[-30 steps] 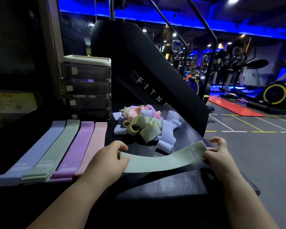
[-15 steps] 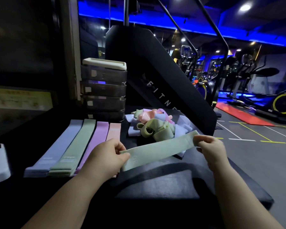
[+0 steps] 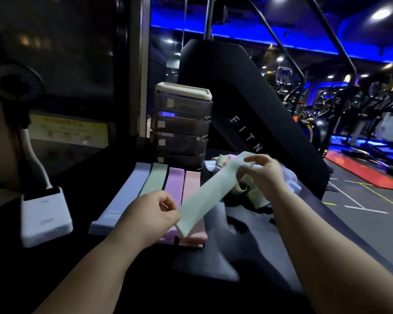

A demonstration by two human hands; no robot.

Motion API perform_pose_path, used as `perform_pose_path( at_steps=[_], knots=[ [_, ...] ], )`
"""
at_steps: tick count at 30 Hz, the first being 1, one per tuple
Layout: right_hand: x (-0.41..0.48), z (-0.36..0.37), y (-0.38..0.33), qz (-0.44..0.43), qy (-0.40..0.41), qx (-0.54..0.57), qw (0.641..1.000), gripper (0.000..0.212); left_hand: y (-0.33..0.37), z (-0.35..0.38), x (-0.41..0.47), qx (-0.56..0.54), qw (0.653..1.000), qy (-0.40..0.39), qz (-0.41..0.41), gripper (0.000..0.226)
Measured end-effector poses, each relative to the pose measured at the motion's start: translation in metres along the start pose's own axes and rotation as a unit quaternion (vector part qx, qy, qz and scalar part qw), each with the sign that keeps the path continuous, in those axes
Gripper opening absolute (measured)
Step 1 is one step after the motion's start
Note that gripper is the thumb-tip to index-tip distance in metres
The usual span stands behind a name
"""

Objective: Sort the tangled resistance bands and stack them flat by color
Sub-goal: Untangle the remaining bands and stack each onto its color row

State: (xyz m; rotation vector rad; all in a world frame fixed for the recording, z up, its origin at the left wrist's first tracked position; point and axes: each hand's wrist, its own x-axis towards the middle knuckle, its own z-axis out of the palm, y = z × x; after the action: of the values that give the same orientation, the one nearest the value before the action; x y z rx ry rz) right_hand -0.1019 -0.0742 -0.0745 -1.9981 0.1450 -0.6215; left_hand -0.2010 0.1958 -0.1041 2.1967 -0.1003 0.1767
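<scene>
I see the left hand (image 3: 150, 214) pinching the near end of a pale green band (image 3: 204, 196) between thumb and fingers. The right hand (image 3: 267, 175) grips the far end, with the fingers curled over it. The band hangs in the air above the desk (image 3: 95, 177), pulled flat, and it slants from lower left to upper right. Its near end is in front of the pink stack (image 3: 192, 184).

On the desk four flat stacks lie side by side, touching or almost touching. From left to right they are the blue stack (image 3: 125, 198), the green stack (image 3: 156, 177), the purple stack (image 3: 174, 184) and the pink one. The left hand covers the near part of the green and purple stacks.

The tangled pile (image 3: 256, 199) lies to the right of the stacks, partly hidden behind the right hand; I can make out green loops and some pale blue pieces.

Behind the stacks stands a drawer tower (image 3: 182, 125) with clear drawers and a white top. At the left edge of the desk lies a white box-shaped device (image 3: 45, 214).
</scene>
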Motion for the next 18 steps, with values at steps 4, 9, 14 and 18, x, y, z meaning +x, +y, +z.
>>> perform_pose_path(
  at_steps=[4,9,14,18],
  knots=[
    [0.013,0.042,-0.015,0.034,-0.035,0.035,0.998,0.031,-0.018,-0.017,0.001,-0.005,1.0,0.009,-0.013,0.007],
    [0.026,0.092,-0.031,0.03,-0.064,0.017,0.997,0.035,-0.041,-0.034,0.004,0.004,0.999,0.036,-0.019,0.012],
    [0.038,0.149,-0.041,-0.026,-0.095,-0.018,0.995,0.029,-0.057,-0.048,0.006,0.029,0.998,0.038,-0.031,0.016],
    [0.045,0.185,-0.045,-0.058,-0.127,-0.073,0.988,0.028,-0.069,-0.058,0.009,0.035,0.998,0.04,-0.04,0.014]
  ],
)
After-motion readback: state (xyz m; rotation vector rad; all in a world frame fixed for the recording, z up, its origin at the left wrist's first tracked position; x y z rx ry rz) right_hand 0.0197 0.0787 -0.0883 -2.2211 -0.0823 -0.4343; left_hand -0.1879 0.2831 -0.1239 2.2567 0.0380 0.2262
